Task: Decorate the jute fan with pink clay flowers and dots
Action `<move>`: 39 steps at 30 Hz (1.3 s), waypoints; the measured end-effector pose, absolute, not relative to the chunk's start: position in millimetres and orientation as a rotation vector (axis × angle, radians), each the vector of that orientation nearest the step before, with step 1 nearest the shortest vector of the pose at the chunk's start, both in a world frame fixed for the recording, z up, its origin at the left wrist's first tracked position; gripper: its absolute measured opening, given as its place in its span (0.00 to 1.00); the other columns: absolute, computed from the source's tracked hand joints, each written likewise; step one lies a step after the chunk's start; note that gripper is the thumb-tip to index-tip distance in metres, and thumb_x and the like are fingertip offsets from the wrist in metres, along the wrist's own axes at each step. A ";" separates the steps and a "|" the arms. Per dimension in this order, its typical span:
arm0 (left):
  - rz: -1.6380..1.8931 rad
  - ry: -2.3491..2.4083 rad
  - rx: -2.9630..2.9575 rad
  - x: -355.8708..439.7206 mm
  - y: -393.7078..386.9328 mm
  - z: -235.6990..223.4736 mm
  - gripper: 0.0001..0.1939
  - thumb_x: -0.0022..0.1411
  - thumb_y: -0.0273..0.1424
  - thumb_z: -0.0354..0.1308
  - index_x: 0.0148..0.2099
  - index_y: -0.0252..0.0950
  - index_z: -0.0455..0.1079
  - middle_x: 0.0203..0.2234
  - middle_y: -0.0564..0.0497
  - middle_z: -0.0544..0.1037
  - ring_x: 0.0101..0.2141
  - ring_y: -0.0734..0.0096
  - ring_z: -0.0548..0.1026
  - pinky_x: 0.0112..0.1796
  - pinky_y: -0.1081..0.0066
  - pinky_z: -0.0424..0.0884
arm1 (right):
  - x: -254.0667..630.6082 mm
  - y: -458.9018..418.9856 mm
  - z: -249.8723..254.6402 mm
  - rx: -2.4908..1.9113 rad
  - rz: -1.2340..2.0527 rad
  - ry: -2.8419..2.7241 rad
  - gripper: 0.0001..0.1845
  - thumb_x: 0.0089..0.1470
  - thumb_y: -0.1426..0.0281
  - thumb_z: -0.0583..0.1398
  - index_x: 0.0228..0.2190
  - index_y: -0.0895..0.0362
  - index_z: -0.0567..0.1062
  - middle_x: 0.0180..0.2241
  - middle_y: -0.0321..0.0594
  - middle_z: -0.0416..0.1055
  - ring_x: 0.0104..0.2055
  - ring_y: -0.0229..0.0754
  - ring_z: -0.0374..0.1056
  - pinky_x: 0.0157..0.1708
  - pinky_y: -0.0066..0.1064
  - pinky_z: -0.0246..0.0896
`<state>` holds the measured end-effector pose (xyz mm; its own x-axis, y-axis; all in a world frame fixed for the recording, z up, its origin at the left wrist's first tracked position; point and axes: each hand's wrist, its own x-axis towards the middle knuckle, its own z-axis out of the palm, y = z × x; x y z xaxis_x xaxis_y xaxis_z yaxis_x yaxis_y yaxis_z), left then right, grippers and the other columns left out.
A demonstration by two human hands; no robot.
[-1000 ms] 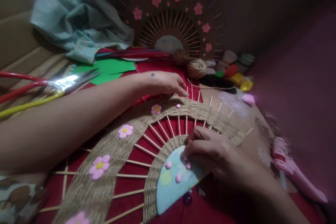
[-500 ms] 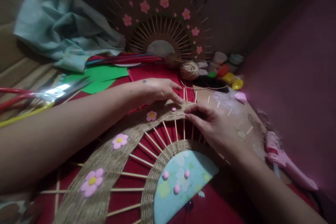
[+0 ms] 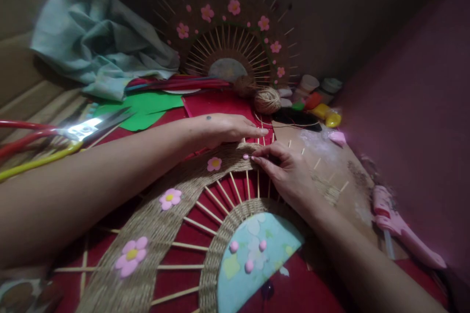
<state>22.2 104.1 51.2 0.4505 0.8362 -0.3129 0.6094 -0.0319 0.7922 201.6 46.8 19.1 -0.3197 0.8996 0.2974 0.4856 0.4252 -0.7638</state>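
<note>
A fan-shaped piece of woven twine (image 3: 147, 227) on thin sticks lies on a red surface, with pink clay flowers (image 3: 131, 254) along its band. My right hand (image 3: 293, 171) is over the band, thumb and forefinger closed together right beside a small pink ball (image 3: 246, 157). Whether anything sits between those fingertips is too small to tell. Across the band's far edge rests my left hand (image 3: 235, 128), fingers stretched out and holding nothing. Several pink balls (image 3: 249, 266) dot the light blue half-circle (image 3: 238, 283) at the fan's centre.
Large scissors (image 3: 81, 132) lie at left near green sheets (image 3: 150, 107) and a crumpled cloth (image 3: 99, 39). A finished-looking fan (image 3: 227, 49) stands at the back. Twine (image 3: 267, 100), clay packs (image 3: 332, 117) and a pink glue gun (image 3: 400, 230) sit to the right.
My right fingertips have moved left, close up to the small pink ball on the band. My left fingers have straightened and reach farther right. The view has shifted slightly.
</note>
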 end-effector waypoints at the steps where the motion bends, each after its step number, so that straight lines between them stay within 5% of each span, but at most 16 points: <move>1: 0.312 1.248 1.708 22.5 102.2 52.7 0.29 0.51 0.54 0.55 0.45 0.37 0.73 0.24 0.52 0.74 0.26 0.71 0.67 0.29 0.72 0.59 | 201.9 46.8 19.0 -1.181 0.731 -1.955 0.02 0.52 0.72 0.62 0.29 0.56 0.76 0.29 0.37 0.72 0.33 0.38 0.68 0.36 0.34 0.63; 7: 0.378 1.228 1.537 25.8 93.8 56.3 0.24 0.49 0.53 0.57 0.34 0.35 0.72 0.15 0.55 0.64 0.19 0.74 0.60 0.24 0.70 0.54 | 202.1 44.9 19.9 -1.123 0.695 -1.991 0.03 0.52 0.74 0.62 0.29 0.56 0.76 0.29 0.36 0.71 0.33 0.37 0.68 0.35 0.32 0.63; 20: 0.408 1.254 1.576 27.3 96.3 50.6 0.21 0.51 0.51 0.56 0.27 0.36 0.66 0.18 0.54 0.63 0.20 0.75 0.59 0.24 0.70 0.54 | 198.8 38.7 15.2 -1.023 0.419 -2.110 0.07 0.57 0.74 0.58 0.33 0.56 0.77 0.29 0.38 0.68 0.32 0.37 0.66 0.33 0.31 0.65; 33: 0.404 1.259 1.641 26.8 96.7 50.9 0.24 0.52 0.53 0.54 0.31 0.36 0.71 0.22 0.51 0.71 0.23 0.72 0.64 0.26 0.71 0.57 | 198.6 31.4 12.9 -0.953 -0.003 -2.341 0.18 0.58 0.78 0.49 0.42 0.58 0.77 0.32 0.45 0.68 0.34 0.42 0.64 0.34 0.36 0.64; 39: 0.428 1.221 1.573 26.4 97.3 45.8 0.22 0.50 0.52 0.56 0.29 0.36 0.70 0.22 0.51 0.70 0.22 0.72 0.63 0.25 0.70 0.57 | 201.1 32.1 14.6 -0.910 0.151 -2.340 0.19 0.56 0.79 0.49 0.43 0.65 0.76 0.32 0.50 0.69 0.34 0.44 0.65 0.35 0.40 0.64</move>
